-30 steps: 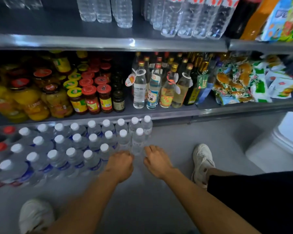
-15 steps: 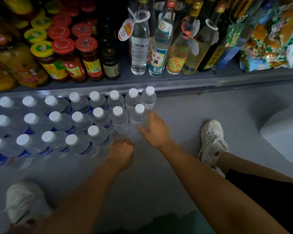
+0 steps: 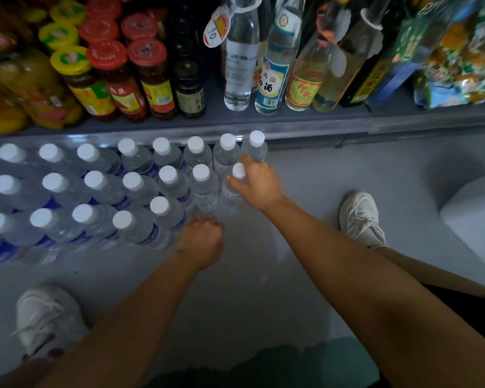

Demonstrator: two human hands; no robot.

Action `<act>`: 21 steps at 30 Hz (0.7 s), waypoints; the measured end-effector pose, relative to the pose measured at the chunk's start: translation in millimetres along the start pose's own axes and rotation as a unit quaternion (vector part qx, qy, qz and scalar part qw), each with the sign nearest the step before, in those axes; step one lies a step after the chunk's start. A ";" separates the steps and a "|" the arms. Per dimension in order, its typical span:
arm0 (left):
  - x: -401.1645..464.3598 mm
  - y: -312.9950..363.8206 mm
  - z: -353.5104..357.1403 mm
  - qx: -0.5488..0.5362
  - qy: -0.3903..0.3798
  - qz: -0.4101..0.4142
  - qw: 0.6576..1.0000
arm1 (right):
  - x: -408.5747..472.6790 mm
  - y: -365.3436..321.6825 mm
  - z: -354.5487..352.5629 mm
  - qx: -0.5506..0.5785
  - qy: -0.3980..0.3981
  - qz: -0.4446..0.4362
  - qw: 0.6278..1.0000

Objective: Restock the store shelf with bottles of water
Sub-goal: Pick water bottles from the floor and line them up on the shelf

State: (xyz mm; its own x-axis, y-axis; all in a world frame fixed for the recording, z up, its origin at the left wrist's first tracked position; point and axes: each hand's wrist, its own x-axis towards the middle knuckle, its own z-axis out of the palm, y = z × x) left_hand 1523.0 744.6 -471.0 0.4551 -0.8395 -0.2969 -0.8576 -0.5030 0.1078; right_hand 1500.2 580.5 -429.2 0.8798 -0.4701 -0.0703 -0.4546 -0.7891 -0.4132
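Your right hand [image 3: 259,182] grips the neck of a water bottle [image 3: 230,191] standing on the floor [image 3: 263,289], at the right end of the middle row of water bottles [image 3: 101,189]. Your left hand [image 3: 200,242], fingers curled into a fist and holding nothing, hangs just nearer you. Beyond your fingers the shelf [image 3: 291,121] carries jars [image 3: 118,77] and glass bottles [image 3: 272,65].

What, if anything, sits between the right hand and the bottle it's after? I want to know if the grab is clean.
Nothing visible does. The right hand is already on the end bottle in the middle row, fingers at its cap. The left hand is curled at the front row, apart from that bottle.
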 end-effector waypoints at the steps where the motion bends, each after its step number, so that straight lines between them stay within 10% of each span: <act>1: -1.0 -1.6 -4.7 0.012 0.009 -0.004 1.000 | 0.0 -2.7 -5.8 0.004 -0.005 0.001 1.000; 21: -65.9 -40.6 -288.7 0.112 0.304 -0.041 0.945 | -21.7 -148.8 -266.6 0.044 0.193 -0.150 0.969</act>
State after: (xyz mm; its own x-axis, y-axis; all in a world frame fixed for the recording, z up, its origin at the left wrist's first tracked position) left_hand 1597.1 761.1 -182.0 0.5176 -0.7968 0.3119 -0.8114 -0.5727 -0.1166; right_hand 1511.8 602.8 -124.1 0.8451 -0.3510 0.4032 -0.1580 -0.8845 -0.4390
